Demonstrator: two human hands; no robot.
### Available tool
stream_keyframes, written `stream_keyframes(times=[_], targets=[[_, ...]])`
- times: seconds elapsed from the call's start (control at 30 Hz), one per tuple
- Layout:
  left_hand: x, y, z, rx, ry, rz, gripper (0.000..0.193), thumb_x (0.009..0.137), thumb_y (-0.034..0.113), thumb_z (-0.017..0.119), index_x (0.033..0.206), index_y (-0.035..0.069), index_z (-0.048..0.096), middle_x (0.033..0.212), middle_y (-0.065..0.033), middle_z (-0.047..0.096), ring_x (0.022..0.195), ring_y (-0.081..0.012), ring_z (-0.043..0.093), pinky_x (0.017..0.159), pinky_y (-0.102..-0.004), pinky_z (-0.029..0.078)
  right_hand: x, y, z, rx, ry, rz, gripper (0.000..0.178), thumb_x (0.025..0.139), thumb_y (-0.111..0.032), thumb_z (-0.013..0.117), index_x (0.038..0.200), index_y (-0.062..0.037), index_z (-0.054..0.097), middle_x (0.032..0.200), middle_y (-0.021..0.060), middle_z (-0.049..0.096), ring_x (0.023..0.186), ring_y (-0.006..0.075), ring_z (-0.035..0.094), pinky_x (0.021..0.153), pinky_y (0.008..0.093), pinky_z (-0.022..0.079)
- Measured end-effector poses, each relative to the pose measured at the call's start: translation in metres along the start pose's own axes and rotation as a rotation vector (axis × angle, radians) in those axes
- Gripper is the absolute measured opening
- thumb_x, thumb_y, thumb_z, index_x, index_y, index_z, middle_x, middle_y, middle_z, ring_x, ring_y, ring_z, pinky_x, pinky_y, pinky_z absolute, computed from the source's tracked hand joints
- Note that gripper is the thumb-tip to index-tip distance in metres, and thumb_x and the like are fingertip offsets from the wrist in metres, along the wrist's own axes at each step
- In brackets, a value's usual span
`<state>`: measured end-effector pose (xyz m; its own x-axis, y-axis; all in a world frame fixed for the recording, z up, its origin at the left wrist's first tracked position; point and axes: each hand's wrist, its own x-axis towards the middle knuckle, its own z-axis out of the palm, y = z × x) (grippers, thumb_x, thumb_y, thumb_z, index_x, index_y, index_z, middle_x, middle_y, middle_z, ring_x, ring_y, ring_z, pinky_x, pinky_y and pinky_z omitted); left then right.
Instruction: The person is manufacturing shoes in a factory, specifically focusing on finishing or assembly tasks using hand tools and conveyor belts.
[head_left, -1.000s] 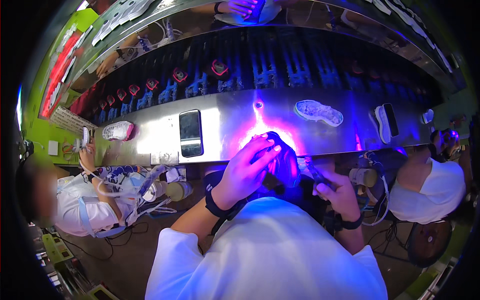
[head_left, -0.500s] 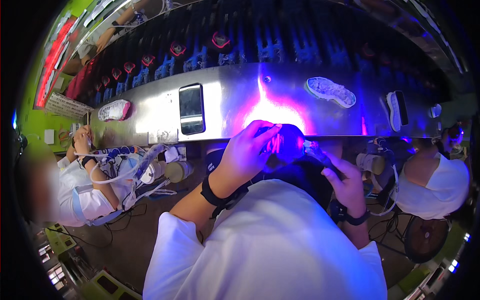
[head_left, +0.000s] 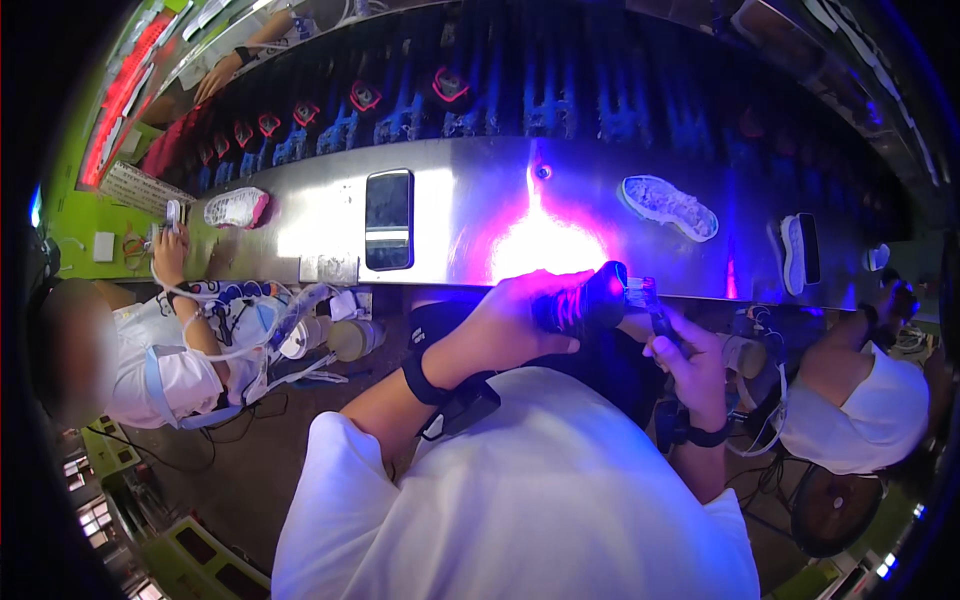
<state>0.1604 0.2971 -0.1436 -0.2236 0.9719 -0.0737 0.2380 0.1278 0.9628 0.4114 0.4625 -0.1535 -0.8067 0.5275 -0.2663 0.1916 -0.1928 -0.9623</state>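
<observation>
Just off the bench's front edge, a dark shoe upper (head_left: 605,293) is lit violet by the glow. My left hand (head_left: 505,322) is wrapped around it from the left, with the thumb along its near side. In my right hand (head_left: 693,368) is a brush (head_left: 642,292), gripped by its dark handle. Its pale bristle head points up beside the shoe's right end; whether it touches is hard to tell. The far side of the shoe is hidden by my left hand.
A metal bench (head_left: 450,220) carries a phone (head_left: 389,220), a shoe sole (head_left: 238,208) at left, a pale sole (head_left: 670,207) and another sole (head_left: 792,255) at right. Dark strip curtains hang behind. Co-workers sit at left (head_left: 165,370) and right (head_left: 850,410), with hoses and pots (head_left: 355,340) between.
My left hand has turned the shoe and now wraps lower over it, its fingers no longer raised. The brush head stays beside the shoe. The left co-worker's hand has moved toward the bench.
</observation>
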Motion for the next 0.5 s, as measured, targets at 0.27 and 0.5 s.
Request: stream_keyframes(times=[0.27, 0.5], targets=[[0.005, 0.013, 0.011, -0.496, -0.166, -0.353, 0.065, 0.087, 0.006, 0.082, 0.146, 0.007, 0.055, 0.114, -0.0051, 0.073, 0.101, -0.0111, 0.068, 0.095, -0.0300, 0.055, 0.017, -0.020, -0.018, -0.174, -0.034, -0.065, 0.041, 0.097, -0.007, 0.069, 0.138, -0.0018, 0.064, 0.098, 0.0016, 0.070, 0.089, 0.0090, 0.063, 0.086, 0.0273, 0.051], [-0.001, 0.005, 0.008, -0.450, -0.104, -0.214, 0.060, 0.088, 0.011, 0.082, 0.142, 0.002, 0.057, 0.115, -0.0056, 0.074, 0.099, -0.0104, 0.068, 0.093, -0.0291, 0.056, 0.015, -0.023, -0.016, -0.322, -0.066, 0.007, 0.046, 0.095, -0.003, 0.070, 0.140, 0.0004, 0.061, 0.107, 0.0040, 0.071, 0.091, 0.0107, 0.066, 0.084, 0.0269, 0.055]])
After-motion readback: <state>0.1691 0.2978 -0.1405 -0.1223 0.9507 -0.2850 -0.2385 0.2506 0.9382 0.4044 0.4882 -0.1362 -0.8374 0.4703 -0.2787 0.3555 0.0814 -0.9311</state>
